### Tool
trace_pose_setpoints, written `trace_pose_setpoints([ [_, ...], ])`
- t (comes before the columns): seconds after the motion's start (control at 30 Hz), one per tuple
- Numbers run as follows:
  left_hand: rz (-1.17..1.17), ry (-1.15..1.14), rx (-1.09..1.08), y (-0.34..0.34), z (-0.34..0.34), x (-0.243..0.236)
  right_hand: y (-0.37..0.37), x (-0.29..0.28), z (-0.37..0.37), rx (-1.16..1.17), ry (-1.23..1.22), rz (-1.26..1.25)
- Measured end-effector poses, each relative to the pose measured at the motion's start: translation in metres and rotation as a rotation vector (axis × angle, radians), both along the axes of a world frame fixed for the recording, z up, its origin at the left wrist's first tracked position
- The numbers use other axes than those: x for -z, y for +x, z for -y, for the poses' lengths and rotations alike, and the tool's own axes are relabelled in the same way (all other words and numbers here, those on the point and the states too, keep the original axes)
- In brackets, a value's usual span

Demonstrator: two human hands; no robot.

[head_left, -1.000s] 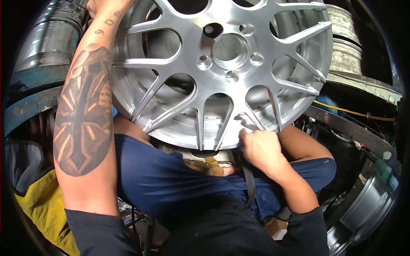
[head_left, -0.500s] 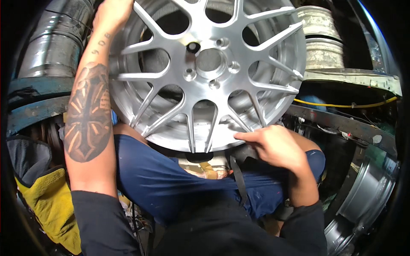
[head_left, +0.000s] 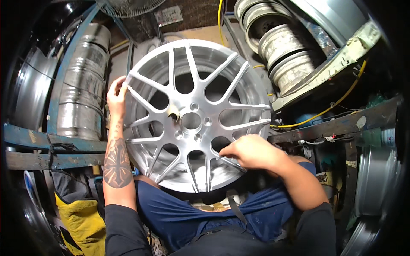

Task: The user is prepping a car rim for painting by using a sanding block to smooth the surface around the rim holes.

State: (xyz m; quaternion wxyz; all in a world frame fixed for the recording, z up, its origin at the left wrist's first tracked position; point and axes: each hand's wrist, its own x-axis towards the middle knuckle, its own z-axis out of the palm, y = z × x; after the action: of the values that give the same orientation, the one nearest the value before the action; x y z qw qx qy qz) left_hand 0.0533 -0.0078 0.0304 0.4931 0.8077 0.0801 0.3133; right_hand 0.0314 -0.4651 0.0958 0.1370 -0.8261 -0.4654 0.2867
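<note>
A large silver alloy wheel rim point(head_left: 218, 113) with paired spokes leans tilted over my thighs, its face toward me. My left hand point(head_left: 117, 96) is closed on its outer edge at the left, thumb in front and fingers partly hidden behind. My right hand point(head_left: 252, 151) is at the lower right spokes, fingers bent and pressed together against a spoke; whatever is under the fingertips, if anything, is hidden. Beside the centre bore, a small curled cream-coloured piece point(head_left: 174, 114) sits at one bolt hole.
Stacked bare rims stand on a blue metal rack point(head_left: 25, 132) at the left and a pale shelf point(head_left: 354, 47) at the right. A yellow hose point(head_left: 329, 115) runs along the right. A fan point(head_left: 128, 6) stands at the back. A yellow and grey cloth point(head_left: 83, 217) hangs at lower left.
The view has tilted up, showing more of the rim and the background. My right hand has moved inward along the spokes, its pointing finger now bent. My left hand stays at the rim's left edge.
</note>
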Motion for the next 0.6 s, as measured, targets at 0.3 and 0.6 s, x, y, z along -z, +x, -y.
trace_pose_setpoints([
  [0.3,-0.183,0.282,-0.074,-0.009,0.021,-0.017,0.007,-0.017,0.008,0.034,0.037,0.03],
  [0.6,-0.138,0.911,-0.118,-0.042,0.142,-0.1,0.015,-0.013,0.027,0.232,0.431,0.198],
])
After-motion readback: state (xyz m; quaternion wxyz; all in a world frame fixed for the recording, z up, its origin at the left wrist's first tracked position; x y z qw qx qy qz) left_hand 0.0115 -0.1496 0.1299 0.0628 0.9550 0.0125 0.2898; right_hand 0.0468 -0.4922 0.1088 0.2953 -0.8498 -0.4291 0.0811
